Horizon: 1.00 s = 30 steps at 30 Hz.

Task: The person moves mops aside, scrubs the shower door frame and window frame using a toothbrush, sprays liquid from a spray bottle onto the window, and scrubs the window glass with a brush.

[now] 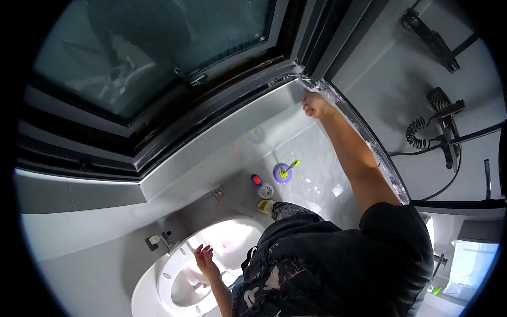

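the right arm stretches forward, almost straight, its right hand curled at the far corner beside the ragged, shiny pale strip along a black frame; whether its fingers grip anything, i cannot tell. the left hand hangs bent at the elbow over a white oval toilet, its fingers loosely spread and holding nothing visible. a small pale mark on the dark-framed glass window is too small to read. on the grey tiled floor are a round purple base with a lime-green handle, a blue-and-red oblong object, a round white slotted piece and a yellow slipper. a black printed t-shirt hides part of the toilet. at right is a black handheld shower with coiled hose.
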Motion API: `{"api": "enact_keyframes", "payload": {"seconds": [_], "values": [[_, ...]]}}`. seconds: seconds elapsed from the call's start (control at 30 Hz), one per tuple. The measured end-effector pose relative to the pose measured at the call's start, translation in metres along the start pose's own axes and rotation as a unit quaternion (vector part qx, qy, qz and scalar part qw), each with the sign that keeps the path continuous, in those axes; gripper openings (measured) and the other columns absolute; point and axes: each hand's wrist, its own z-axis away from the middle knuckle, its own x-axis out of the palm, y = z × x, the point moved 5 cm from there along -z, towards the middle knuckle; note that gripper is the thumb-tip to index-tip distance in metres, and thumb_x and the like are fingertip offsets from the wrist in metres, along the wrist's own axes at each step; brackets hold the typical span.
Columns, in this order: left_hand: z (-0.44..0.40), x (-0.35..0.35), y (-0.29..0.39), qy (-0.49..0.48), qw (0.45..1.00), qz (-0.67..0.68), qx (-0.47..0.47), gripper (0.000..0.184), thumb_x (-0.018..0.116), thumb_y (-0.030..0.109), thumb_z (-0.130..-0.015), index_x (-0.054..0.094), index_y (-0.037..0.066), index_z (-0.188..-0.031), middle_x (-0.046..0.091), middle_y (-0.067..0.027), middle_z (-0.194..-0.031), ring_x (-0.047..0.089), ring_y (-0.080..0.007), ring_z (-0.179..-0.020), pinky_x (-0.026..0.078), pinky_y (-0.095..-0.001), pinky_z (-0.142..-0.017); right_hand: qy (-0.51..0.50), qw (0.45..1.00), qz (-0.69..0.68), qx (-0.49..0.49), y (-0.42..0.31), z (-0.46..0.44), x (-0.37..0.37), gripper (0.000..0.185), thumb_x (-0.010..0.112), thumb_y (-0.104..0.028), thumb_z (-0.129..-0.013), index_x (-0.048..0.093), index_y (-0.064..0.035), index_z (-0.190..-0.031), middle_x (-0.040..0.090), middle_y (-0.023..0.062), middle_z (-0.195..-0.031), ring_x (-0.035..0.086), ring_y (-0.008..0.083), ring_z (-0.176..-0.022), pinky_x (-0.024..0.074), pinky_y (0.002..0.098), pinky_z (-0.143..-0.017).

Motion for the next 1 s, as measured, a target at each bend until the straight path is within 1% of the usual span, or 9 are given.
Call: {"api": "enact_keyframes", "payload": {"seconds": [0.07,0.2,0.4,0.5,0.67,0.73,0.83,0.93,1.0], "values": [[-0.002,0.003,0.008,0.017,1.0,0.022,0.006,0.025,0.047,0.019,-0.09,0.046,0.007,-0.111,0.058,-0.0072,-0.095,0.054,-0.0139,-0.084,0.042,-0.0268,-0.078,-0.103,0.993,-0.011,0.053,0.01,0.031,0.028,0.038,0.04,-0.04,-0.09,0.043,-0.0139,-0.063,0.038,-0.002,-0.049,0.032,0.0092,-0.038,0.0218,0.0222,-0.033],[0.0,0.003,0.013,0.012,1.0,0.005,0.007,0.024,0.046,0.018,-0.09,0.046,0.007,-0.112,0.058,-0.007,-0.095,0.054,-0.0139,-0.085,0.042,-0.0271,-0.078,0.037,0.999,-0.024,-0.031,-0.011,0.008,-0.017,0.038,0.039,-0.043,-0.089,0.041,-0.0139,-0.065,0.034,-0.0043,-0.048,0.025,0.0064,-0.034,0.0187,0.0203,-0.03],[0.005,0.0,0.009,0.025,1.0,-0.011,0.0,0.03,0.044,0.019,-0.09,0.043,0.005,-0.116,0.056,-0.0119,-0.099,0.054,-0.0193,-0.089,0.043,-0.0317,-0.081,0.093,0.989,0.084,-0.078,-0.015,-0.008,-0.026,0.038,0.039,-0.045,-0.088,0.044,-0.0156,-0.065,0.033,-0.0052,-0.049,0.029,0.0085,-0.037,0.0195,0.0216,-0.031],[0.008,-0.001,0.016,0.048,0.999,-0.01,-0.001,0.029,0.043,0.018,-0.09,0.043,0.005,-0.116,0.056,-0.0119,-0.099,0.054,-0.0196,-0.09,0.043,-0.0318,-0.081,0.055,0.996,0.045,-0.048,-0.008,-0.003,-0.028,0.038,0.038,-0.046,-0.089,0.047,-0.0156,-0.068,0.035,-0.004,-0.048,0.029,0.0089,-0.036,0.0212,0.024,-0.031],[0.013,-0.005,0.004,0.052,0.998,-0.012,-0.019,0.03,0.042,0.019,-0.09,0.043,0.005,-0.117,0.056,-0.0116,-0.1,0.054,-0.0206,-0.092,0.042,-0.0319,-0.082,0.202,0.936,0.253,-0.137,-0.021,-0.012,-0.047,0.04,0.044,-0.046,-0.086,0.046,-0.0118,-0.066,0.037,-0.0011,-0.047,0.028,0.0094,-0.032,0.0229,0.0271,-0.031],[0.017,-0.005,0.003,0.059,0.998,-0.002,-0.024,0.024,0.045,0.019,-0.09,0.045,0.008,-0.111,0.058,-0.0065,-0.097,0.054,-0.0144,-0.086,0.041,-0.0288,-0.08,0.2,0.941,0.253,-0.106,-0.013,-0.008,-0.047,0.04,0.043,-0.045,-0.087,0.045,-0.012,-0.065,0.036,-0.0018,-0.047,0.028,0.0092,-0.033,0.0207,0.0268,-0.031],[0.019,-0.009,0.003,0.072,0.997,0.008,-0.017,0.024,0.046,0.019,-0.09,0.046,0.008,-0.111,0.058,-0.0063,-0.096,0.054,-0.0145,-0.086,0.041,-0.0287,-0.079,0.108,0.992,0.046,-0.055,0.007,0.029,-0.027,0.038,0.041,-0.044,-0.088,0.044,-0.0146,-0.065,0.034,-0.0055,-0.047,0.026,0.0081,-0.032,0.0183,0.0258,-0.03],[0.021,-0.004,-0.001,0.073,0.997,0.02,-0.009,0.023,0.046,0.02,-0.09,0.047,0.008,-0.11,0.058,-0.0063,-0.096,0.055,-0.0144,-0.085,0.042,-0.028,-0.079,0.087,0.985,0.083,-0.124,-0.002,0.021,-0.028,0.043,0.039,-0.047,-0.088,0.043,-0.0134,-0.061,0.036,-0.0014,-0.047,0.029,0.0101,-0.033,0.0242,0.0271,-0.031],[0.022,0.001,0.0,0.067,0.998,0.014,-0.01,0.023,0.046,0.02,-0.09,0.047,0.008,-0.11,0.058,-0.0064,-0.095,0.055,-0.0144,-0.085,0.042,-0.0274,-0.078,0.036,0.992,0.089,-0.076,0.019,-0.006,-0.007,0.044,0.042,-0.053,-0.084,0.045,-0.0154,-0.06,0.038,-0.0029,-0.047,0.031,0.0109,-0.035,0.0257,0.0274,-0.032]]}}
